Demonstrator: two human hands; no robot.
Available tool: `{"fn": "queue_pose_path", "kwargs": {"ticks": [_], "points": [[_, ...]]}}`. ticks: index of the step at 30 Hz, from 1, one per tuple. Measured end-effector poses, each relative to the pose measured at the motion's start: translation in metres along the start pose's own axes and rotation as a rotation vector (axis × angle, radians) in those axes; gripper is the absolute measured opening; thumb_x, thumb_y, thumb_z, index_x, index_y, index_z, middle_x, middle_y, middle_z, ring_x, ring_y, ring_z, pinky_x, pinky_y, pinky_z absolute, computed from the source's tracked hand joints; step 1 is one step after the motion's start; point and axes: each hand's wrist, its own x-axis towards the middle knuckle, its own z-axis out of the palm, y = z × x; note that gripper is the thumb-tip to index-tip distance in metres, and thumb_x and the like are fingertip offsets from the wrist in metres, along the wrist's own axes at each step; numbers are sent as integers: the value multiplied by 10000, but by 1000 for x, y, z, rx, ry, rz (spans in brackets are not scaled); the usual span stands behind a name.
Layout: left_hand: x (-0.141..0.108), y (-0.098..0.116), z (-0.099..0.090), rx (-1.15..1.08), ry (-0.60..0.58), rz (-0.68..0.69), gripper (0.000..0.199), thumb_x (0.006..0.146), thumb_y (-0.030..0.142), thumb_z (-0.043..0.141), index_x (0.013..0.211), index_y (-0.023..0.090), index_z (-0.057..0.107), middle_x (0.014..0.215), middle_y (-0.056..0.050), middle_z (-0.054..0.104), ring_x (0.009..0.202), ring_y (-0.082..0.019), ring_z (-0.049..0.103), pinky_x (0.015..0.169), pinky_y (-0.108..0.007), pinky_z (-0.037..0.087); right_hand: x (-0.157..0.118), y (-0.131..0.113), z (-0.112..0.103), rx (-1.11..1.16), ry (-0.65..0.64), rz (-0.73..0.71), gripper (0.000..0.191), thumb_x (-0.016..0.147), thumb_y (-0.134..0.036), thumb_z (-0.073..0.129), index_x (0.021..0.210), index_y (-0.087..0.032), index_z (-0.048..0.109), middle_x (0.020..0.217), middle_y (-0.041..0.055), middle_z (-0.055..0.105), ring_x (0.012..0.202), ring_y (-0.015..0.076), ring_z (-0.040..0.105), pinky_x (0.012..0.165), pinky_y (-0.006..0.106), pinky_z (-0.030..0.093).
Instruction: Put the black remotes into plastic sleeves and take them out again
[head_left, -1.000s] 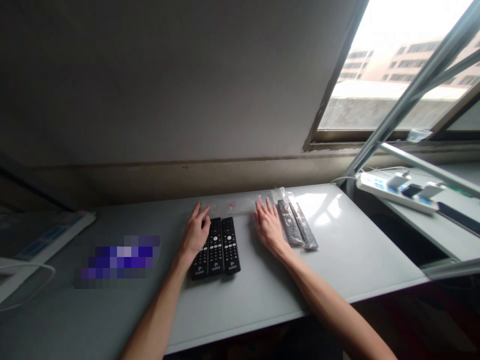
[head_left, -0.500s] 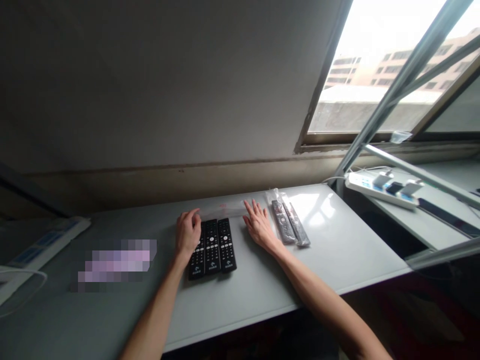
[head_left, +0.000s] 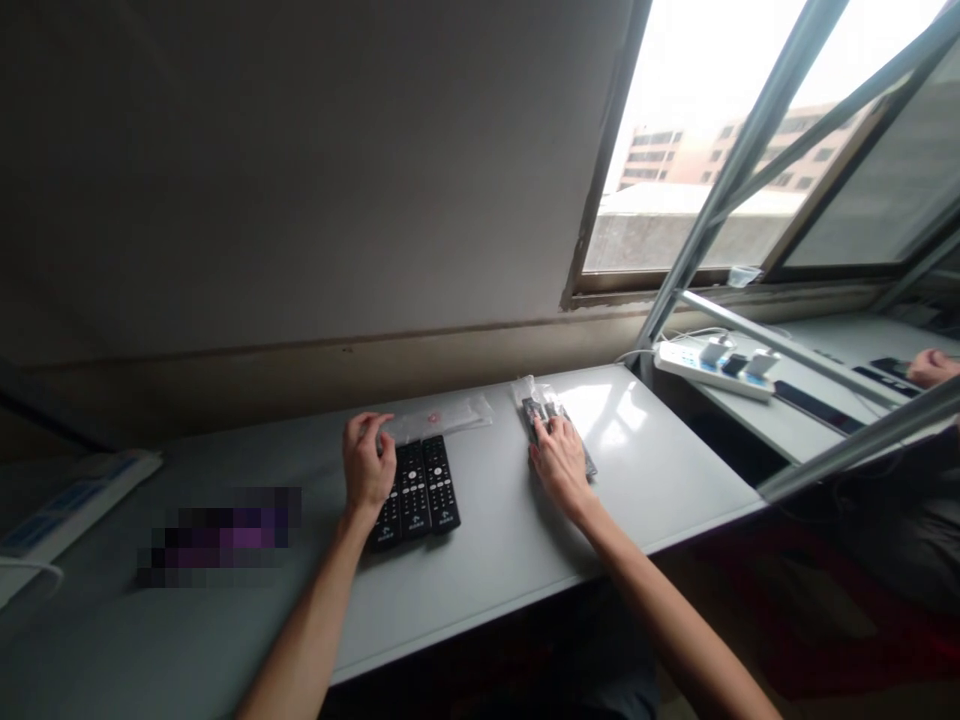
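Three black remotes (head_left: 414,490) lie side by side on the grey table (head_left: 480,590). My left hand (head_left: 369,465) is over the top of the leftmost one, fingers apart and bent, beside a flat clear plastic bag (head_left: 450,415) behind the remotes. Farther right, two remotes in clear bags (head_left: 531,402) lie close together. My right hand (head_left: 557,458) rests on them with its fingers spread, covering their middle; whether it grips one is not visible.
A power strip with plugs (head_left: 712,370) lies on the neighbouring table beyond a metal frame (head_left: 694,250). Another white strip (head_left: 82,500) is at the left, near a pixelated purple item (head_left: 225,535). Another person's hand (head_left: 932,368) shows at the far right.
My right hand has moved right, from bare table and the flat bag's end onto the bagged remotes. My left hand stays by the black remotes. The view has turned right, bringing another person's hand in.
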Motion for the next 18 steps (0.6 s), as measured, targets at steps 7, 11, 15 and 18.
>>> {"fn": "queue_pose_path", "kwargs": {"ticks": [7,11,15,18], "points": [[4,15,-10,-24,6,24,297,989,281,485,1032,205,769,1195,-119,630,1172,-298,625,1112,-463,484,14,-24,-27,98,-7,90,519,943,-221,634,1462,-227,624,1188,149,656,839,260,681,747,358,499],[7,30,-15,-221,-38,-51,355,1030,467,543,1039,211,788,1139,-101,749,1198,-311,639,1146,-475,432,27,-53,-45,394,199,-30,608,961,-202,596,1563,-266,537,1335,132,654,895,251,706,794,368,541],[5,40,-12,-737,-211,-357,631,940,718,633,1286,202,744,1113,-93,779,942,-247,719,781,-336,555,45,-83,-26,859,6,-576,668,926,-232,712,1566,-319,540,1440,61,683,1179,248,703,991,347,551],[4,42,-9,-854,-162,-547,682,767,664,864,1245,190,755,975,-48,775,724,-176,693,602,-261,537,55,-91,4,1174,-246,-656,767,865,-335,844,1568,-320,540,1366,57,732,1158,238,721,1009,362,555]]}}
